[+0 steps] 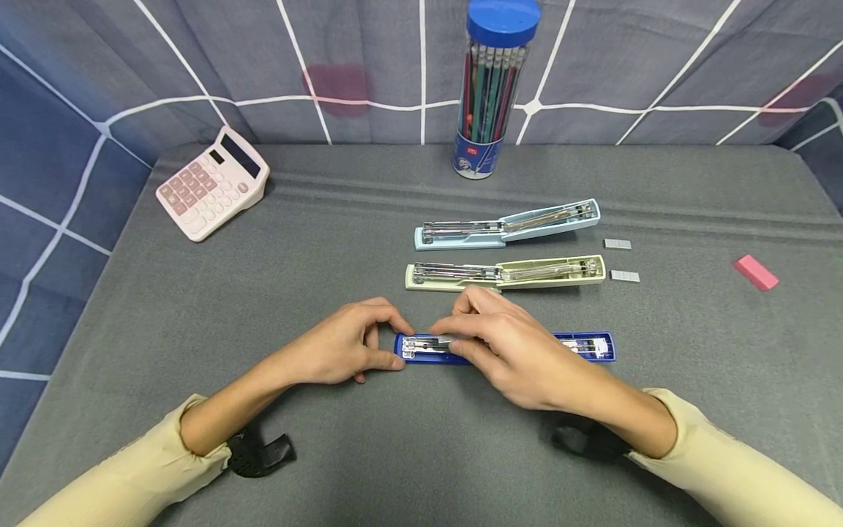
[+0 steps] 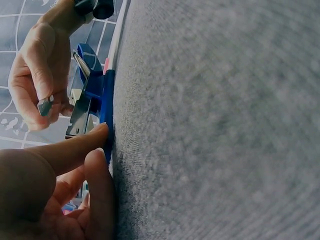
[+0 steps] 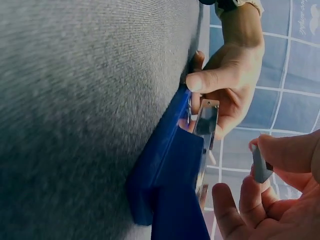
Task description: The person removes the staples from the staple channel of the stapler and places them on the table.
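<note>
An opened blue stapler [image 1: 428, 359] lies on the grey table in front of me, its metal magazine exposed. My left hand [image 1: 345, 340] grips its left end between thumb and fingers, which the left wrist view shows low against the blue base [image 2: 107, 100]. Over the magazine, my right hand [image 1: 510, 351] pinches a small grey strip of staples [image 3: 260, 166]. In the right wrist view the strip is apart from the metal magazine [image 3: 206, 120]. Part of the stapler's middle is hidden under the right hand in the head view.
Beyond lie an opened green stapler [image 1: 553, 272] and an opened light blue stapler [image 1: 549, 221], with staple strips [image 1: 617, 244] to their right. A pink eraser [image 1: 756, 272] lies far right, a calculator [image 1: 214, 183] at back left, a pencil tube [image 1: 490, 91] at the back.
</note>
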`<action>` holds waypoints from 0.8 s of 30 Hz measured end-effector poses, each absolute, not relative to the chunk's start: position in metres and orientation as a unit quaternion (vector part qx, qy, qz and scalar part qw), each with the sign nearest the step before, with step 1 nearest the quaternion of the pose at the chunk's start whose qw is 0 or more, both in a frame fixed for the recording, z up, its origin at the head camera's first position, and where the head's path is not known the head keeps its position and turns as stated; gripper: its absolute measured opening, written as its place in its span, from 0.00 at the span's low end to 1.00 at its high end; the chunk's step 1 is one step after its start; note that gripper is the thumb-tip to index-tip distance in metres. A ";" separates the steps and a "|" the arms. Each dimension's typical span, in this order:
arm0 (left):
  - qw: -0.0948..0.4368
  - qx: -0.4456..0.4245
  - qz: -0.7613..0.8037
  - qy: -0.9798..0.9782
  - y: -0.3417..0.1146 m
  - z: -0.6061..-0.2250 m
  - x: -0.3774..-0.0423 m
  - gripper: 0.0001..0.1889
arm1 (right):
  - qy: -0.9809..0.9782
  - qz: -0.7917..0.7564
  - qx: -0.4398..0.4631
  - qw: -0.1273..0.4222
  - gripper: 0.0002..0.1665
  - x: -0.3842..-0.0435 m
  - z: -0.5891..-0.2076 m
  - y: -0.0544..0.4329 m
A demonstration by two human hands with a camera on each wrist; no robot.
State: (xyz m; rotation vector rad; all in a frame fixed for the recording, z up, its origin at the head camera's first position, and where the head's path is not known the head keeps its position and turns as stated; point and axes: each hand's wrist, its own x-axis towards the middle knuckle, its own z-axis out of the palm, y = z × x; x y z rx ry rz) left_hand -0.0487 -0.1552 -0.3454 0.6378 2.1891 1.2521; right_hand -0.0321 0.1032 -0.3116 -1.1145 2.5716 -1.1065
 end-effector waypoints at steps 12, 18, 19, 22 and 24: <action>0.263 0.232 0.460 0.816 -0.156 -0.345 -0.047 0.15 | 0.852 -0.392 -0.348 0.004 0.18 -0.027 -0.299 0.140; 0.263 0.232 0.458 0.816 -0.155 -0.345 -0.048 0.15 | 0.856 -0.390 -0.338 -0.016 0.26 -0.025 -0.285 0.174; 0.264 0.232 0.459 0.816 -0.155 -0.345 -0.048 0.15 | 0.861 -0.387 -0.331 -0.018 0.27 -0.025 -0.283 0.180; 0.266 0.230 0.459 0.816 -0.154 -0.345 -0.048 0.15 | 0.874 -0.374 -0.309 -0.027 0.28 -0.024 -0.280 0.198; 0.267 0.228 0.458 0.816 -0.155 -0.345 -0.048 0.15 | 0.883 -0.361 -0.300 -0.031 0.29 -0.025 -0.281 0.209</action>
